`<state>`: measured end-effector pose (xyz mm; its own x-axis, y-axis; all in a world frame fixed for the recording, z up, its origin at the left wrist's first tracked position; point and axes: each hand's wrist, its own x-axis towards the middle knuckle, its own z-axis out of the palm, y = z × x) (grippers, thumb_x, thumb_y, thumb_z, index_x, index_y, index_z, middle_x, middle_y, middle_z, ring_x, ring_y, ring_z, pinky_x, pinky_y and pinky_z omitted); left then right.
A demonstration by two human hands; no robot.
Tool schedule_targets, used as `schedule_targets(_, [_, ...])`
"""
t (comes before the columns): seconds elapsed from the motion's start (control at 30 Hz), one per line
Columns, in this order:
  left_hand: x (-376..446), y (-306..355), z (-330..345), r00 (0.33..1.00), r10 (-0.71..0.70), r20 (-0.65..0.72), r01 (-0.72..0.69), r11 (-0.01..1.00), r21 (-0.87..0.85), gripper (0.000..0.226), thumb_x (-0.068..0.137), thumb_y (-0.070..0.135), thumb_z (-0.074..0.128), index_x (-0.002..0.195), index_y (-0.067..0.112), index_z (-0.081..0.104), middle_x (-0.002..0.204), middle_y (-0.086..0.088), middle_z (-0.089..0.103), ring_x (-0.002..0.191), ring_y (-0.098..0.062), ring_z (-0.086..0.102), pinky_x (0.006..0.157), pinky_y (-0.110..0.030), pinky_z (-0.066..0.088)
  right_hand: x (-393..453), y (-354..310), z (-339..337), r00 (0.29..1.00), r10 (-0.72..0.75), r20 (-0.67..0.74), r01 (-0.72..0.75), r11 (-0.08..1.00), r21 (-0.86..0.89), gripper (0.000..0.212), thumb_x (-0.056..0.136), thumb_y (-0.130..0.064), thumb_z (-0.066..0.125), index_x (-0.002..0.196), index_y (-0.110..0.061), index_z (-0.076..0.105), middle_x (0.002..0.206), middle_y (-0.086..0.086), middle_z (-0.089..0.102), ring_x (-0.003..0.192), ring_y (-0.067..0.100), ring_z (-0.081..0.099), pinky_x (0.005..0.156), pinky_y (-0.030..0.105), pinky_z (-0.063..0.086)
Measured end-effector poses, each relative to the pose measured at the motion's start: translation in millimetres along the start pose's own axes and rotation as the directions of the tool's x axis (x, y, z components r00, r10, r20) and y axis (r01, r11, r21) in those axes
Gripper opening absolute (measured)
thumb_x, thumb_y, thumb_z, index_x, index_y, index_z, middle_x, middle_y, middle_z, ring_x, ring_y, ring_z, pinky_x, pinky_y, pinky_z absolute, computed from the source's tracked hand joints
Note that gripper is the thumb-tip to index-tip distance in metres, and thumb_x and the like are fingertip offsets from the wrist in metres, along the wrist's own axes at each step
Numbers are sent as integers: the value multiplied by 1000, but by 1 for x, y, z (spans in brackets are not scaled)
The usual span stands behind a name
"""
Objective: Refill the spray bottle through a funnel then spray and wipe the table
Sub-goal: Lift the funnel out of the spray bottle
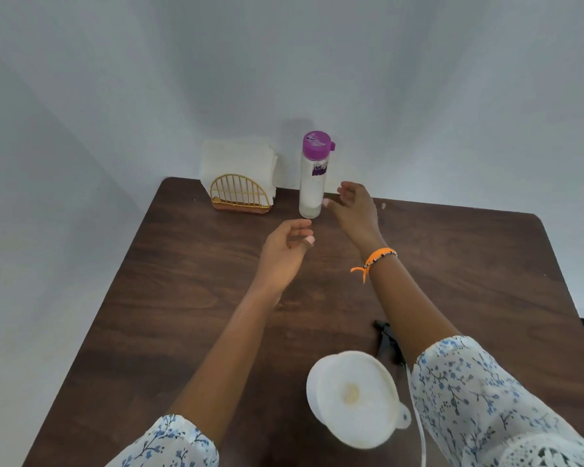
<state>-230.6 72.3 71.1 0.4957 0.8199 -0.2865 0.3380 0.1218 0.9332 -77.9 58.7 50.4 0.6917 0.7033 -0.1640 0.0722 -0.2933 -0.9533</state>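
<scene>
Against a pale wall stands a dark wooden bench (189,298). Near its front edge a white funnel (353,399) sits with its wide mouth facing up, apparently on a spray bottle hidden beneath it; a black sprayer head (388,342) lies just behind, partly under the right sleeve. At the far edge a gold wire holder of white napkins (238,183) stands beside a clear bottle with a purple cap (312,176). The right hand (354,207), fingers loosely spread and grasping nothing, hovers just beside that bottle's base. The left hand (285,251), relaxed and empty, hangs in front of it.
</scene>
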Motion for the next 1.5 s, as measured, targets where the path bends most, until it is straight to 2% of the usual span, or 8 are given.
schedule_targets(0.23, [-80,-8,-6,992,59,111,-45,991,-123,22,96,12,50,102,25,66,102,4,67,96,-10,66,91,-27,50,-110,-7,-60,975,-28,219,28,1000,4,25,88,-20,64,112,-16,62,111,-4,64,106,7,59,82,13,45])
schedule_targets(0.4, [-127,-37,-9,981,116,152,-101,989,-106,42,91,-11,41,106,20,64,106,0,67,97,-10,64,86,-19,49,-198,-3,-94,946,-94,309,107,994,-25,35,92,-36,48,122,-19,57,120,-11,61,112,0,56,93,16,46])
schedule_targets(0.7, [-173,-75,7,965,89,247,-65,993,-102,57,82,-4,66,122,35,53,125,17,61,119,-4,55,101,-28,46,-268,33,-98,983,-153,101,158,986,-53,38,93,-27,52,130,-27,51,121,-10,57,109,4,56,87,20,50])
schedule_targets(0.8, [-179,-78,15,966,92,240,-69,993,-100,51,73,16,76,113,40,57,120,14,64,115,-10,59,95,-31,50,-281,35,-97,964,-198,178,227,960,-166,47,78,-42,66,123,-35,53,126,-16,53,114,1,50,91,19,47])
schedule_targets(0.93, [-184,-74,26,980,97,173,-88,995,-55,41,75,17,77,96,45,55,102,24,61,98,-6,61,78,-14,50,-286,46,-90,942,-313,117,334,866,-372,40,70,-22,80,108,-22,68,119,-7,59,107,5,53,91,25,50])
schedule_targets(1.07, [-186,-75,33,992,84,90,-87,996,22,32,84,17,70,94,40,51,92,29,53,82,3,54,61,-3,43,-287,42,-87,913,-404,56,393,833,-389,23,70,-16,80,90,-14,72,104,-2,67,96,9,59,78,9,48])
schedule_targets(1.3, [-179,-83,34,994,92,66,-96,994,56,32,82,22,72,113,19,64,111,6,65,105,-18,61,88,-35,54,-289,27,-90,875,-482,46,457,791,-407,16,75,-12,77,88,-11,69,101,3,62,82,7,57,70,4,44])
schedule_targets(1.5, [-176,-85,34,994,81,74,-87,993,83,29,82,24,71,109,27,60,106,15,60,99,-9,57,79,-21,49,-286,31,-91,894,-448,34,419,804,-422,16,75,-13,76,90,-10,69,102,6,63,76,6,58,65,6,46])
